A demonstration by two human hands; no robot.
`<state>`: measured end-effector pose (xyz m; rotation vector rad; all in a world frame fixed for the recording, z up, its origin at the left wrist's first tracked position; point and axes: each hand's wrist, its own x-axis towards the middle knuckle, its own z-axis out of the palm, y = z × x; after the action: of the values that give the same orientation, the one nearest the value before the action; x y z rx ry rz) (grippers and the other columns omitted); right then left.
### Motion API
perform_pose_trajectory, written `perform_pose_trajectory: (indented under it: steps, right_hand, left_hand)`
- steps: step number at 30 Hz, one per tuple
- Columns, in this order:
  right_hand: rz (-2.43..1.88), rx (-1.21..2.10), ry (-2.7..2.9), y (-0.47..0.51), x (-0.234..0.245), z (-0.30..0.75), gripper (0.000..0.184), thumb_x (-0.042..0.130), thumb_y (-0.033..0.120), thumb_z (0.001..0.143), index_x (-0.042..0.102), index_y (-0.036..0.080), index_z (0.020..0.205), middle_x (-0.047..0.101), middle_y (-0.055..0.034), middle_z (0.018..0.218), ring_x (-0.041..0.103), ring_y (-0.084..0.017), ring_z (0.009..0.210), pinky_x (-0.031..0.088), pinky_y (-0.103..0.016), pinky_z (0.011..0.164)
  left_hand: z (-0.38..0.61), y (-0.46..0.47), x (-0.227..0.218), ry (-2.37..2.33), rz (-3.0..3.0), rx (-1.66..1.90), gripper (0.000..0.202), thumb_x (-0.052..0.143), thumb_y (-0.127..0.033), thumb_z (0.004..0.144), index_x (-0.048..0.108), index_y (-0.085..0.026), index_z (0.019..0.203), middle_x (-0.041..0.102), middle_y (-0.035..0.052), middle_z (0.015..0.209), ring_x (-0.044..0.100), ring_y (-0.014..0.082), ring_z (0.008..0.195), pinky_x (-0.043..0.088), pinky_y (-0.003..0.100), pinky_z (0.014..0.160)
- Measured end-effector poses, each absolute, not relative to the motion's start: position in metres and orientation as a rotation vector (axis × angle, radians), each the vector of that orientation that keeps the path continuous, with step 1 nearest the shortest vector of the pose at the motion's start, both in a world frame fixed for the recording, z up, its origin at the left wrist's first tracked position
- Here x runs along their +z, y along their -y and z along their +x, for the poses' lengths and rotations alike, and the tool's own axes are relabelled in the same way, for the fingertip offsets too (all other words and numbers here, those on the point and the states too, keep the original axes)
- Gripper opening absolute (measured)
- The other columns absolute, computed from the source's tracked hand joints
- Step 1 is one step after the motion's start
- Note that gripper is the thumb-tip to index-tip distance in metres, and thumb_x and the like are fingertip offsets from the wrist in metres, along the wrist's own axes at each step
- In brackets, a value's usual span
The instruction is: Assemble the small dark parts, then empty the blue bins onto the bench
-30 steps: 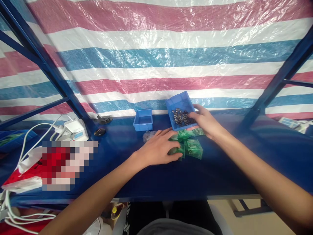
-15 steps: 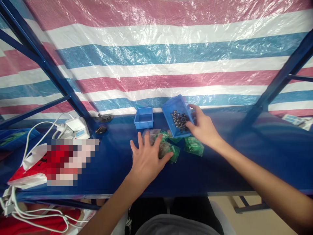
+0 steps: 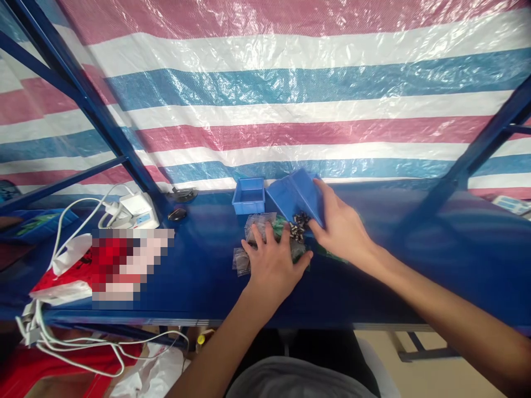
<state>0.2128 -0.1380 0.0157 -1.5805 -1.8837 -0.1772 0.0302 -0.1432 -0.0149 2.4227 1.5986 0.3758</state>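
Note:
My right hand (image 3: 340, 226) grips a blue plastic bin (image 3: 295, 196) by its rim and holds it tipped over toward the left. Small dark metal parts (image 3: 299, 224) spill from its low corner onto the blue bench (image 3: 199, 265). My left hand (image 3: 274, 262) lies flat with fingers spread on several small clear and green plastic bags (image 3: 257, 229), right beside the pile of parts.
A second small blue bin (image 3: 249, 196) stands upright just left of the tipped one. A white power strip with cables (image 3: 133, 210) and a red and white bag (image 3: 70, 271) lie at the left. Blue frame posts and a striped tarp stand behind the bench.
My right hand has tipped the bin over, so the metal parts now pour out onto the bench. My left hand has shifted slightly right over the bags.

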Motion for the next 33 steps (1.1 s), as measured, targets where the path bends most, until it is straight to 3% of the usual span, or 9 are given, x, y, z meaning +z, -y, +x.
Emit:
perform_pose_trajectory:
  steps: [8,12,15,17,19,22,25,29,33]
  right_hand:
    - [-1.515,-0.401,2.091,0.139,0.018,0.223,0.085,0.052,0.029,0.085,0.018,0.015,0.161,0.058,-0.0238,0.130,0.065,-0.039,0.098,0.055,-0.040,0.058]
    - [-1.497,-0.500,2.169,0.135,0.023,0.237,0.084,0.053,0.030,0.086,0.020,0.015,0.162,0.059,-0.0222,0.125,0.063,-0.038,0.101,0.058,-0.043,0.068]
    - [-1.522,-0.508,2.167,0.130,0.030,0.246,0.081,0.054,0.032,0.086,0.027,0.016,0.160,0.061,-0.0217,0.122,0.061,-0.039,0.106,0.058,-0.047,0.080]
    - [-1.523,-0.478,2.094,0.126,0.037,0.247,0.080,0.056,0.034,0.086,0.029,0.016,0.159,0.060,-0.0225,0.128,0.059,-0.041,0.112,0.056,-0.051,0.085]
    - [-1.498,-0.408,1.947,0.119,0.043,0.243,0.083,0.057,0.033,0.085,0.026,0.015,0.160,0.056,-0.0231,0.136,0.058,-0.043,0.116,0.055,-0.053,0.089]
    - [-1.452,-0.176,1.674,0.102,0.053,0.229,0.081,0.053,0.030,0.089,0.019,0.017,0.161,0.058,-0.0210,0.135,0.063,-0.038,0.108,0.054,-0.051,0.090]
    - [-1.439,0.157,1.509,0.075,0.061,0.217,0.065,0.049,0.036,0.094,0.033,0.020,0.154,0.066,-0.0157,0.119,0.067,-0.032,0.093,0.056,-0.047,0.081]
    - [-1.477,0.211,1.610,0.042,0.063,0.223,0.048,0.041,0.049,0.101,0.058,0.017,0.133,0.072,-0.0124,0.096,0.068,-0.031,0.090,0.054,-0.045,0.084]
    - [-1.582,0.047,1.829,0.033,0.045,0.255,0.044,0.038,0.042,0.105,0.069,0.015,0.121,0.074,-0.0149,0.110,0.068,-0.033,0.103,0.049,-0.047,0.096]
  left_hand:
    - [0.025,0.146,-0.024,-1.600,2.432,0.494,0.084,0.039,-0.081,0.090,0.043,-0.025,0.152,0.034,0.0227,0.162,0.011,0.0578,0.151,0.014,0.087,0.108]
    - [0.020,0.145,-0.021,-1.555,2.418,0.514,0.086,0.039,-0.083,0.088,0.041,-0.026,0.153,0.030,0.0226,0.164,0.008,0.0613,0.150,0.012,0.089,0.105]
    - [0.014,0.141,-0.004,-1.548,2.437,0.654,0.082,0.047,-0.083,0.086,0.046,-0.028,0.147,0.033,0.0206,0.162,0.017,0.0627,0.147,0.018,0.089,0.103]
    - [0.011,0.134,0.016,-1.562,2.458,0.759,0.072,0.052,-0.075,0.089,0.049,-0.026,0.142,0.044,0.0210,0.153,0.034,0.0572,0.141,0.030,0.082,0.104]
    - [0.012,0.124,0.039,-1.501,2.491,0.834,0.056,0.058,-0.058,0.095,0.049,-0.021,0.137,0.056,0.0189,0.136,0.056,0.0442,0.125,0.047,0.066,0.100]
    - [0.021,0.103,0.068,-1.292,2.582,0.854,0.055,0.064,-0.033,0.094,0.041,-0.021,0.142,0.059,0.0149,0.127,0.065,0.0299,0.101,0.056,0.044,0.086]
    - [0.034,0.073,0.081,-1.315,2.692,0.751,0.055,0.065,-0.027,0.093,0.045,-0.022,0.144,0.055,0.0152,0.127,0.066,0.0264,0.091,0.055,0.040,0.078]
    - [0.035,0.031,0.073,-1.455,2.783,0.652,0.024,0.064,-0.033,0.095,0.068,-0.018,0.112,0.058,0.0131,0.113,0.065,0.0292,0.095,0.053,0.041,0.083]
    - [0.018,0.006,0.049,-1.411,2.804,0.520,0.026,0.063,-0.035,0.096,0.070,-0.019,0.115,0.061,0.0109,0.104,0.064,0.0293,0.100,0.052,0.038,0.086]
